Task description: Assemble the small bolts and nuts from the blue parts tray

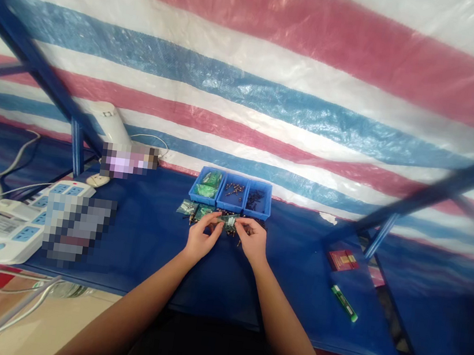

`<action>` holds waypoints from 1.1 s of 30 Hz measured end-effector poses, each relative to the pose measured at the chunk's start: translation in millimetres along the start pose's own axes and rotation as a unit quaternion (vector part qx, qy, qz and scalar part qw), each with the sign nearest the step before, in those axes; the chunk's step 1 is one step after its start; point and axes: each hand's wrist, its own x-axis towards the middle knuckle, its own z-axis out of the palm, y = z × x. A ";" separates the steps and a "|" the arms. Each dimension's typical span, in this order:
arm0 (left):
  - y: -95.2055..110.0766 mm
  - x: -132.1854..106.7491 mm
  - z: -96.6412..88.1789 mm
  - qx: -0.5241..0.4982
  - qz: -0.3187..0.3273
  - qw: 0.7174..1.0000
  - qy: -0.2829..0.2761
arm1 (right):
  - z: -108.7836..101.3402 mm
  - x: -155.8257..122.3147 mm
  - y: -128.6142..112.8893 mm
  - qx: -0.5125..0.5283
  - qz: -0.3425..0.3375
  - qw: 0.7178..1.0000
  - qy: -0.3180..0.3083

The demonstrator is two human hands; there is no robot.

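Note:
My left hand (203,235) and my right hand (252,239) pinch a small clear plastic bag (229,221) between them, low over the blue table (143,229). Something pale shows inside the bag; its kind is too small to tell. Just beyond my fingers, three blue bins stand side by side. Green-looking packets fill the left bin (203,198), a few brass-coloured screw-like pieces lie in the middle bin (230,205), and dark screw-like pieces are in the right bin (257,211). Another small bag (186,207) and loose small pieces lie before the bins, partly hidden by my hands.
On the left are a white power strip (5,243) with plugged-in cables and a white cylinder (111,123). A red box (342,260) and a green tube (344,303) lie at right. Blue metal posts (76,144) flank the table; striped sheeting (247,103) hangs behind.

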 end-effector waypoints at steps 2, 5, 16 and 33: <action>1.1 5.4 -2.6 0.019 -0.021 0.999 0.026 | 0.3 -0.2 -0.5 0.002 -0.004 1.000 0.006; -0.3 26.8 -12.1 0.065 -0.045 0.994 0.077 | 0.5 -0.4 -0.6 0.002 0.006 1.000 0.003; -36.8 130.9 -38.5 0.229 -0.066 0.970 0.057 | 3.4 -4.3 1.1 -0.035 -0.007 0.999 -0.020; -39.8 132.9 -32.7 0.381 0.010 0.919 -0.097 | 4.1 -5.4 -0.7 -0.036 -0.009 0.999 -0.031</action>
